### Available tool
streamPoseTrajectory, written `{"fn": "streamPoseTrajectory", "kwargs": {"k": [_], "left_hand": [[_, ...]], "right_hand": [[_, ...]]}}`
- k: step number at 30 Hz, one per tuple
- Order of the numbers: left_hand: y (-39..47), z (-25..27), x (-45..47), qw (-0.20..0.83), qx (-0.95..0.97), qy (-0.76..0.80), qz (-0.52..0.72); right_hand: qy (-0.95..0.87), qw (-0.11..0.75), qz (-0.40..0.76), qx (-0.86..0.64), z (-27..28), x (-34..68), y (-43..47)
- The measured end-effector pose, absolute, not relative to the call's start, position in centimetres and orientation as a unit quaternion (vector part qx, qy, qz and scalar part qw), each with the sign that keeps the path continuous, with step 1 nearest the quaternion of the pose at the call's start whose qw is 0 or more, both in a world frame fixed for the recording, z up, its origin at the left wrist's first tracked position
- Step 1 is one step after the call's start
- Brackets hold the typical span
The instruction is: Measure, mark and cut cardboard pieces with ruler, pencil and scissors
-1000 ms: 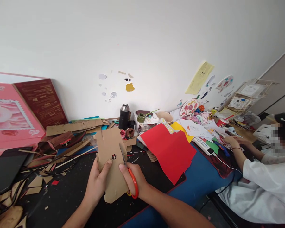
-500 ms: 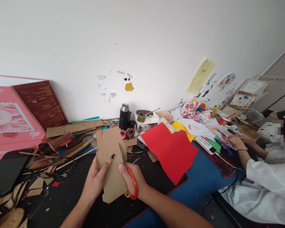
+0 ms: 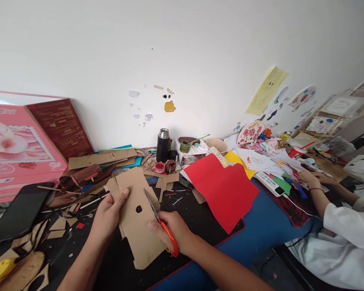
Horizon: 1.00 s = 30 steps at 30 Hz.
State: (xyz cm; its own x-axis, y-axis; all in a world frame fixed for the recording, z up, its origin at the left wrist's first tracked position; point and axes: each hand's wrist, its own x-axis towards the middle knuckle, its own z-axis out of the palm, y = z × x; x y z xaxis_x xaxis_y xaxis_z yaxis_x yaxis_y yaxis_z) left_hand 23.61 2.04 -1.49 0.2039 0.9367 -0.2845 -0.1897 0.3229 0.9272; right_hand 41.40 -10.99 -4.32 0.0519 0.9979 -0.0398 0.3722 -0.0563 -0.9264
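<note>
Inspecting remotely, I find one holed cardboard piece (image 3: 136,231), perhaps layered, by the table's (image 3: 249,235) near edge: likely light, stiff, creasable, best held edgewise. My left hand (image 3: 108,214) pinches its left edge; my right hand (image 3: 179,231) encloses one pair of scissors (image 3: 167,229). Beyond: one red sheet (image 3: 224,190). Far edge: one flask (image 3: 163,147).

- box (image 3: 56,131) at the worktop's (image 3: 255,222) back left corner; phone (image 3: 20,210) before it, by the left edge;
- flask (image 3: 163,148) midway along the back edge; bowl (image 3: 217,146) to its right;
- sheet (image 3: 227,198) before the bowl; power strip (image 3: 266,182) right of it;
- cardboard panel (image 3: 142,230) between phone and sheet; scissors (image 3: 169,233) at its right side
</note>
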Motion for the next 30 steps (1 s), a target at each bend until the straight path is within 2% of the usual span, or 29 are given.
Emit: {"fn": "streamPoseTrajectory", "kwargs": {"k": [10, 24, 30], "left_hand": [[1.5, -1.6, 24.1, 0.685, 0.349, 0.464, 0.44], [1.4, -1.6, 23.9, 0.658, 0.408, 0.466, 0.428], [1.6, -0.9, 23.5, 0.668, 0.37, 0.469, 0.444]], "right_hand": [[-0.506, 0.441, 0.494, -0.553, -3.6, 41.4, -10.9], [-0.559, 0.386, 0.449, -0.58, -3.6, 42.5, -11.2], [-0.566, 0.387, 0.48, -0.547, -2.4, 42.0, -10.8]]}}
